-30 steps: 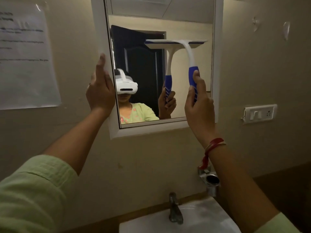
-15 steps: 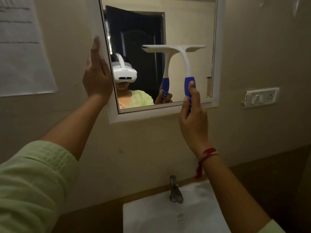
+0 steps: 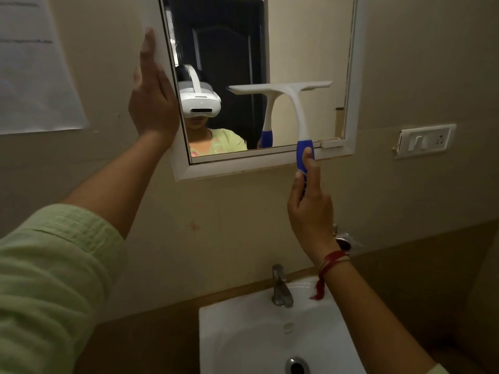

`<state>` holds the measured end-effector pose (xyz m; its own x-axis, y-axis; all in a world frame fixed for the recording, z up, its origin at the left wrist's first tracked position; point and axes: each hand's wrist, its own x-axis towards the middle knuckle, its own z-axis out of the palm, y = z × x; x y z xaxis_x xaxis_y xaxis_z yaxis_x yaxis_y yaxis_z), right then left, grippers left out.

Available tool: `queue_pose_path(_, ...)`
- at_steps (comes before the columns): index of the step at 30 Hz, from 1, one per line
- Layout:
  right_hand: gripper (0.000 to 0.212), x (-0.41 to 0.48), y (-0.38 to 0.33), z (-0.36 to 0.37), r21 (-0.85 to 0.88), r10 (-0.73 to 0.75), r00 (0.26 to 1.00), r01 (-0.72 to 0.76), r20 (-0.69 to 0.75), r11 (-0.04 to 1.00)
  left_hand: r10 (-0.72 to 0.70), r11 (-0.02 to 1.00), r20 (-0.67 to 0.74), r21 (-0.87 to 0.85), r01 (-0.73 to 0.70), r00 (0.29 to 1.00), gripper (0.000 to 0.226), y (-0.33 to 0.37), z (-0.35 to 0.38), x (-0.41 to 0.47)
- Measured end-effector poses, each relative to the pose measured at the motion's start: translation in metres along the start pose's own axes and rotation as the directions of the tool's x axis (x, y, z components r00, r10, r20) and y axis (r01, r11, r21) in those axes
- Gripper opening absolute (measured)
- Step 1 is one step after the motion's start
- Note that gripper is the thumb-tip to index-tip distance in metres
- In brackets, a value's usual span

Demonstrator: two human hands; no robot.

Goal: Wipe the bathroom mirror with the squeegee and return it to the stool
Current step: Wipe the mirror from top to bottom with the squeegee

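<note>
A white-framed mirror (image 3: 351,76) hangs on the beige wall. The squeegee (image 3: 294,103) has a white blade and neck and a blue grip. Its blade lies flat against the glass, about two thirds of the way down the visible glass. My right hand (image 3: 310,209) holds the blue grip below the mirror's bottom edge. My left hand (image 3: 152,103) rests flat, fingers up, on the mirror's left frame. The stool is not in view.
A white sink (image 3: 216,319) with a metal tap (image 3: 280,288) sits directly below the mirror. A switch plate (image 3: 426,140) is on the wall at right. A paper sheet (image 3: 35,68) is taped at upper left. A metal fitting (image 3: 347,242) sticks out behind my right wrist.
My right hand has drawn the squeegee down the glass, its grip now below the frame's lower edge. My left hand has stayed on the left frame.
</note>
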<state>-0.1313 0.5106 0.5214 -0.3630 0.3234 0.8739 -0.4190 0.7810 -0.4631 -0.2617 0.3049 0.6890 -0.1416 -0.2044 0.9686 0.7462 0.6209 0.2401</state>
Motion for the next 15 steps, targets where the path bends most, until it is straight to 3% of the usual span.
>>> queue_pose_path(15,0.045,-0.052,0.008,0.000,-0.033,0.062,0.997,-0.060,0.053,0.998,-0.019,1.000,0.013,-0.010,0.019,1.000,0.042,-0.006,-0.002,-0.023)
